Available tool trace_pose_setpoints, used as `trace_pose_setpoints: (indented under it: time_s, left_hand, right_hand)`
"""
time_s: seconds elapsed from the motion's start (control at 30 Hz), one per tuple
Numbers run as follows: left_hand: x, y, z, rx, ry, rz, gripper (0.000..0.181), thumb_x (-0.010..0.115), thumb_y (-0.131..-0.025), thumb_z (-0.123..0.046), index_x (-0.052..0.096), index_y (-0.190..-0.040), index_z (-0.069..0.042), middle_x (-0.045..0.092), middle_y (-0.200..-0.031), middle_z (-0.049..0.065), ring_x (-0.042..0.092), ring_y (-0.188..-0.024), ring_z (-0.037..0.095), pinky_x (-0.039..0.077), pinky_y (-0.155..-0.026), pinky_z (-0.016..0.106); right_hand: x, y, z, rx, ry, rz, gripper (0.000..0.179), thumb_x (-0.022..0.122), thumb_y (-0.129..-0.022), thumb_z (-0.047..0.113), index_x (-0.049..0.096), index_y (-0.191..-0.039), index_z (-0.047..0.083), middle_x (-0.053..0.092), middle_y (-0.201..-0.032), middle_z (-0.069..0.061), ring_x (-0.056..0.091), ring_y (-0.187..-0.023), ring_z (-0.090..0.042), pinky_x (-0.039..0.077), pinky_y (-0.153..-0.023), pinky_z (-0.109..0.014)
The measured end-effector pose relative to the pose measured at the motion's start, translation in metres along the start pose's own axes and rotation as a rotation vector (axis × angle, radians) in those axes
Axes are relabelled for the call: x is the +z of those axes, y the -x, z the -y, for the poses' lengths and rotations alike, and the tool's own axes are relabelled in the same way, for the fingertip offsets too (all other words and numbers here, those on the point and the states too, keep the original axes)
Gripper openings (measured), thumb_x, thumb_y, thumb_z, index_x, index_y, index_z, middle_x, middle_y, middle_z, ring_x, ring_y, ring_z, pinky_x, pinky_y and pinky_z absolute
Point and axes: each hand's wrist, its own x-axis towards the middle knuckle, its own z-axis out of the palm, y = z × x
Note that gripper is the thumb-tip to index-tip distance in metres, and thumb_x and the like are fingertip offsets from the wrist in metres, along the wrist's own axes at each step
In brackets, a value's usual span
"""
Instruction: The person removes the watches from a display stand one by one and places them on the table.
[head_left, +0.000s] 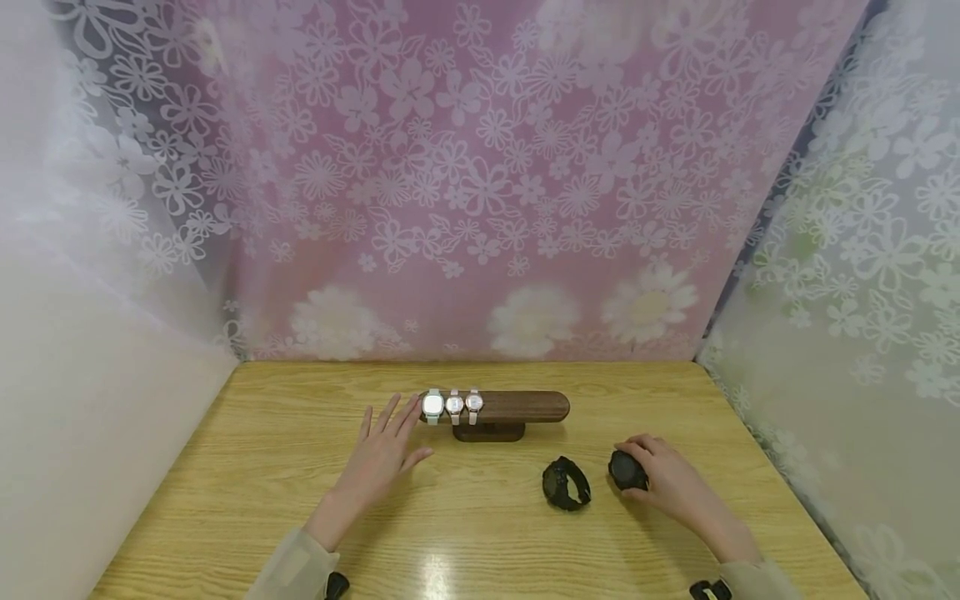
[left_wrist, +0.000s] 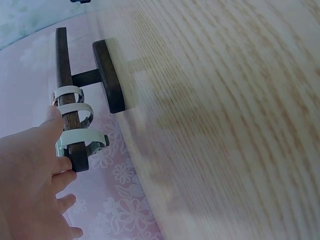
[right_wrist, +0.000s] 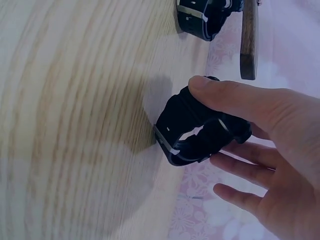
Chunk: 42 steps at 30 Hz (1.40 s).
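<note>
Closest to us, well in front of the watch stand (head_left: 513, 407), there's the pale left sleeve (head_left: 288, 571) and the pale right sleeve (head_left: 765, 581), a black device at each wrist. And here's the black watch (head_left: 627, 472), forward and to the right of the stand, pinched between thumb and fingers of the right hand (head_left: 669, 482)! Its strap makes a loop, the thumb pressed along it; whether it touches the bench (head_left: 300, 475), I can't tell.

Just left of it, nearer the stand's right half and in front, sits a second black watch (head_left: 557, 485), strap looped too, lying on its side. Over to the stand's left end now: the left hand (head_left: 377, 461), fingers spread and gripping nothing, index fingertip right up at the tip of the bar, contact hard to call.

On the bar itself, three in a row on the left half: the mint watch (head_left: 432, 405), square-faced, outermost, then a white-strapped watch (head_left: 454, 405), then another light-strapped watch (head_left: 474, 402), both round. Behind the stand hangs a pink floral cloth (head_left: 480, 183); off to its right, a pale floral drape (head_left: 862, 292).
</note>
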Motion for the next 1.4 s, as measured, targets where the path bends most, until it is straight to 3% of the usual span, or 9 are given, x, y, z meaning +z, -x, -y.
trace_pose_setpoints:
  time_s: [0.5,0.9,1.17,1.4]
  left_hand:
    - [-0.002,0.001,0.000,0.000,0.022,-0.021,0.075,0.067,-0.097,-0.041,0.040,-0.154,-0.001,0.037,-0.161,0.013,0.026,-0.151,0.039,0.013,-0.120,0.068]
    - [0.003,0.001,0.001,-0.001,0.020,-0.009,0.076,0.065,-0.098,-0.043,0.036,-0.156,-0.004,0.034,-0.162,0.011,0.025,-0.151,0.038,0.011,-0.121,0.067]
    - [0.001,0.000,-0.001,-0.016,0.020,0.013,0.078,0.065,-0.097,-0.044,0.035,-0.157,-0.004,0.032,-0.163,0.010,0.024,-0.152,0.038,0.009,-0.121,0.066]
    - [0.001,-0.001,0.000,-0.022,0.030,0.017,0.077,0.064,-0.098,-0.044,0.034,-0.158,-0.005,0.031,-0.164,0.010,0.020,-0.153,0.036,0.008,-0.122,0.065]
  right_hand:
    - [0.002,0.006,0.000,-0.013,-0.060,0.000,0.067,0.095,-0.067,0.017,0.064,-0.124,0.003,0.064,-0.120,-0.013,0.063,-0.109,-0.037,0.056,-0.088,-0.055]
    - [0.006,0.008,-0.002,0.021,-0.050,0.094,0.070,0.092,-0.072,0.020,0.062,-0.132,0.003,0.063,-0.126,-0.015,0.060,-0.114,-0.041,0.053,-0.091,-0.060]
    - [0.004,0.009,-0.002,0.017,-0.049,0.070,0.073,0.090,-0.075,0.023,0.060,-0.138,0.005,0.062,-0.130,-0.016,0.059,-0.116,-0.043,0.052,-0.090,-0.064]
    - [-0.004,0.006,0.006,0.018,-0.025,-0.013,0.058,0.080,-0.088,0.029,0.061,-0.138,0.006,0.061,-0.135,-0.018,0.059,-0.120,-0.044,0.048,-0.093,-0.068]
